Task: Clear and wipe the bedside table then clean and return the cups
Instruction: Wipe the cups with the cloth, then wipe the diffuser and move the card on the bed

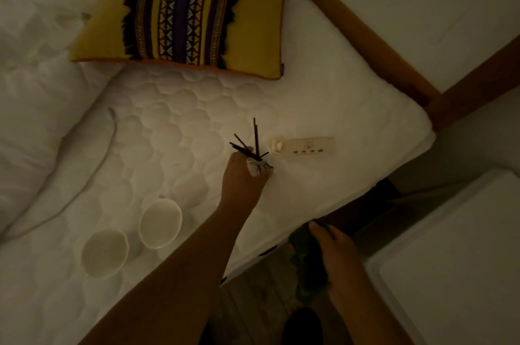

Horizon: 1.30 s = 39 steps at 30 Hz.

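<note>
Left grip (242, 175): clenched round a small bottle (259, 168), from which dark reed sticks (254, 139) fan upward.
Bottle position: held over the quilted mattress (197, 108), near its corner; whether it touches the surface cannot be told.
Right grip (337, 251): clenched on a dark green cloth (306, 265), held at the mattress edge, between bed and worktop.
Cups: a far cup (161, 223) and a near cup (104, 253), both white, are stood upright on the mattress, just beside one another, left of the left forearm.
Worktop (450, 274): the white top of the bedside table is seen beside the bed.
Card (312, 145): laid flat on the mattress just beyond the bottle, with a small white object (275, 145) at its left end.
Cushion (183, 12): yellow, with a patterned striped band and dark fringe, laid on the mattress well beyond the cups.
Bed frame (351, 26): wooden, along the far edge of the mattress.
</note>
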Tool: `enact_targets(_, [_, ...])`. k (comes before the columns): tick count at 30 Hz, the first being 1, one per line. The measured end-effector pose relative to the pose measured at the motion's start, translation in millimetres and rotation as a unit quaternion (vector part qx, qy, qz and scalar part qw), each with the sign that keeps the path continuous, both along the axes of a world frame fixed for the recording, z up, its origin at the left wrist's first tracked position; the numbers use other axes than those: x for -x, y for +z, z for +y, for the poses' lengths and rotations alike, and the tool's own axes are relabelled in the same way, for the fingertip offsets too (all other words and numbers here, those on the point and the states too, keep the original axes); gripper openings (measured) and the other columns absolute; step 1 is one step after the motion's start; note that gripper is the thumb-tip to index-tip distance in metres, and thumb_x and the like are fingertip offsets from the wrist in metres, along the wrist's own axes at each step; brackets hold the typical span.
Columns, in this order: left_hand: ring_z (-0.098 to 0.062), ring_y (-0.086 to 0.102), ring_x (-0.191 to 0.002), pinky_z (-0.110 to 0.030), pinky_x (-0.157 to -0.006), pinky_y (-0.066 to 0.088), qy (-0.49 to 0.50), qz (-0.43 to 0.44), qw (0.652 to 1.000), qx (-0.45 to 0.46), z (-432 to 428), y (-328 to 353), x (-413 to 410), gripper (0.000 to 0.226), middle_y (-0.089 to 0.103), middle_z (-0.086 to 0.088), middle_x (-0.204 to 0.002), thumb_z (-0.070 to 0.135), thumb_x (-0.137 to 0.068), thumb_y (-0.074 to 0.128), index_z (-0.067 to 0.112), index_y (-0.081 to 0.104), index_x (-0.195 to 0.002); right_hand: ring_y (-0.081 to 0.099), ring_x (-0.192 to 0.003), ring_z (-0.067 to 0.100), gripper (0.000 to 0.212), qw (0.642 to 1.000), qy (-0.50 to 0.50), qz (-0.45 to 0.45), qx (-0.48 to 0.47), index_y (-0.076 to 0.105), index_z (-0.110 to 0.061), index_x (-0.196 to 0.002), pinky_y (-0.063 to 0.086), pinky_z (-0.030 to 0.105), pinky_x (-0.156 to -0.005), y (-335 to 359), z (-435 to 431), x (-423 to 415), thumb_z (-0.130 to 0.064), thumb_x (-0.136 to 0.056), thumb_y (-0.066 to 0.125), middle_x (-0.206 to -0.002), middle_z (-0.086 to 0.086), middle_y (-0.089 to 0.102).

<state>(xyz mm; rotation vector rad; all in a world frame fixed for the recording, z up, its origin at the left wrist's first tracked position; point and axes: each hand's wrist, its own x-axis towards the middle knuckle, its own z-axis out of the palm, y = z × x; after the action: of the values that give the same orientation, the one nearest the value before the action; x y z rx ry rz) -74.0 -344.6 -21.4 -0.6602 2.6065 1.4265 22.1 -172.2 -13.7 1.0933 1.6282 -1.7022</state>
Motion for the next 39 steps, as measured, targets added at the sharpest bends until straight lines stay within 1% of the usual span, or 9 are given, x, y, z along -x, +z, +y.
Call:
enact_targets(4, [-0.020,0.065,-0.099,-0.034,-0.081,0.058,0.104,0.012,0.990,-0.097,14,-16,16,0.034,0.064,-0.002,-0.110,0.015,-0.078,0.075,0.018,0.061,-0.109,0.066,-0.105,0.028,0.039,0.999,-0.002,0.029,0.027,0.065,-0.029,-0.119,0.051,0.051,-0.097,-4,8,2,-0.045,-0.084,0.069,-0.115,0.004,0.070])
enact_targets(9, [0.017,0.061,-0.072,0.000,-0.055,0.044,0.114,0.031,0.989,-0.085,18,-1,5,0.017,0.064,0.011,-0.087,0.020,-0.083,0.074,0.026,0.062,-0.094,0.064,-0.101,0.015,0.020,0.991,0.013,0.131,0.018,0.063,-0.037,-0.104,0.054,0.037,-0.088,13,7,19,-0.040,-0.085,0.067,-0.112,-0.003,0.067])
enact_targets(13, [0.009,0.058,-0.078,-0.007,-0.061,0.040,0.008,0.015,1.000,-0.014,27,32,-15,0.018,0.063,0.017,-0.090,0.035,-0.087,0.066,0.025,0.064,-0.103,0.060,-0.101,0.005,0.030,0.972,0.013,0.236,-0.006,0.062,-0.031,-0.120,0.052,0.028,-0.082,38,-11,42,-0.037,-0.090,0.058,-0.115,-0.012,0.062])
enact_targets(17, [0.001,0.059,-0.086,-0.020,-0.077,0.052,-0.028,0.018,0.999,-0.012,38,65,-35,0.017,0.065,0.010,-0.100,0.017,-0.091,0.062,0.021,0.065,-0.107,0.059,-0.099,0.000,0.027,0.954,0.009,0.296,-0.055,0.061,-0.024,-0.121,0.052,0.026,-0.088,58,-38,59,-0.032,-0.096,0.054,-0.111,-0.014,0.062])
enact_targets(22, [0.011,0.058,-0.087,-0.009,-0.077,0.044,-0.057,0.061,0.997,0.001,23,101,-56,0.017,0.064,0.020,-0.093,0.020,-0.088,0.066,0.027,0.066,-0.104,0.067,-0.083,0.013,0.020,0.966,0.069,0.243,-0.052,0.067,-0.019,-0.090,0.054,0.028,-0.072,72,-34,81,-0.036,-0.092,0.057,-0.092,0.000,0.069])
enact_targets(28, [0.012,0.063,-0.082,-0.001,-0.072,0.044,-0.108,0.091,0.989,-0.035,23,128,-76,0.021,0.067,0.027,-0.082,0.027,-0.085,0.068,0.046,0.060,-0.090,0.053,-0.060,0.011,0.029,0.970,0.178,0.163,-0.041,0.056,-0.016,-0.068,0.039,0.017,-0.047,92,-32,111,-0.025,-0.096,0.054,-0.069,0.002,0.057])
enact_targets(33, [0.016,0.060,-0.081,-0.005,-0.068,0.043,-0.064,0.089,0.994,-0.001,12,126,-69,0.012,0.062,0.029,-0.080,0.028,-0.089,0.063,0.040,0.059,-0.091,0.069,-0.085,0.024,0.017,0.974,0.054,0.220,-0.006,0.066,-0.021,-0.090,0.058,0.039,-0.076,98,-45,69,-0.034,-0.092,0.056,-0.091,0.007,0.069])
enact_targets(37, [0.017,0.059,-0.079,0.000,-0.070,0.043,-0.042,0.105,0.994,0.010,14,127,-69,0.007,0.061,0.028,-0.080,0.031,-0.088,0.063,0.037,0.061,-0.092,0.067,-0.090,0.007,0.014,0.943,-0.067,0.323,-0.043,0.064,-0.039,-0.102,0.057,0.017,-0.065,102,-69,16,-0.040,-0.091,0.056,-0.099,-0.009,0.067])
enact_targets(39, [0.016,0.061,-0.082,0.002,-0.072,0.043,-0.038,0.116,0.992,0.008,18,128,-73,0.013,0.063,0.028,-0.079,0.030,-0.089,0.064,0.043,0.059,-0.089,0.065,-0.101,0.007,0.032,0.928,-0.088,0.359,-0.051,0.062,-0.039,-0.115,0.060,0.026,-0.072,102,-78,-3,-0.050,-0.087,0.053,-0.108,-0.013,0.066])
